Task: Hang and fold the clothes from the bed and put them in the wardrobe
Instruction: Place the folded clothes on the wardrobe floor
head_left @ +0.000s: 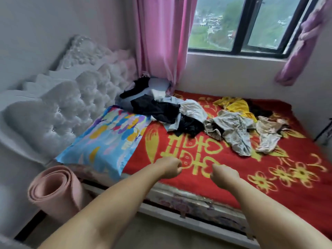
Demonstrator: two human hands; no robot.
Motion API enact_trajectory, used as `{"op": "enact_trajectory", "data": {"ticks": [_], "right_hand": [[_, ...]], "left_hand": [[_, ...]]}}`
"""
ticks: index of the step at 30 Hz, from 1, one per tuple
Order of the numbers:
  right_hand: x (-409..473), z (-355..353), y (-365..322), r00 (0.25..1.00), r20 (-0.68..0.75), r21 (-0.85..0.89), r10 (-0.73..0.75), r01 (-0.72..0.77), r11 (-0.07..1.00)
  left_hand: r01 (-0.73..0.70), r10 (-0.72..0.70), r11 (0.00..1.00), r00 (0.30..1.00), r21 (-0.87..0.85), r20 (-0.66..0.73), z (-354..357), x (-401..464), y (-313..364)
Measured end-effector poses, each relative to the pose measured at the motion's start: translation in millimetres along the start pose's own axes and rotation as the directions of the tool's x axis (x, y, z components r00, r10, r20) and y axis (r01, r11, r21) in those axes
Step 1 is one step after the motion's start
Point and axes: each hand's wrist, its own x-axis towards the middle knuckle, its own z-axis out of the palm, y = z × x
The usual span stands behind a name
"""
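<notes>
Loose clothes lie scattered across the far half of the bed with its red and yellow blanket [224, 191]. A heap of black and white garments [161, 110] sits near the headboard corner. A pale floral garment [233, 130] and a beige one [267, 137] lie in the middle, with a yellow garment [235, 105] behind them. My left hand [170, 167] and my right hand [223, 175] reach out over the near edge of the blanket, both with fingers curled into fists, holding nothing. No wardrobe is in view.
A colourful blue pillow [107, 139] lies at the head end. A white tufted headboard [59, 108] stands at left. A rolled pink mat [53, 191] leans by the bed's near corner. Pink curtains [161, 42] hang beside the window [242, 24].
</notes>
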Motion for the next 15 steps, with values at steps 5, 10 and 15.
{"op": "enact_trajectory", "data": {"ticks": [5, 10, 15], "right_hand": [[34, 8, 69, 0.994, 0.017, 0.053, 0.108, -0.109, 0.993], [81, 13, 113, 0.978, 0.053, 0.075, 0.200, -0.204, 0.976], [156, -9, 153, 0.958, 0.047, 0.096, 0.282, -0.285, 0.954]], "left_hand": [[-0.090, 0.088, 0.994, 0.995, 0.055, 0.036, -7, 77, 42], [-0.163, 0.158, 0.982, 0.985, 0.093, 0.064, -18, 160, 56], [-0.182, 0.177, 0.981, 0.981, 0.061, 0.077, -46, 259, 50]]}}
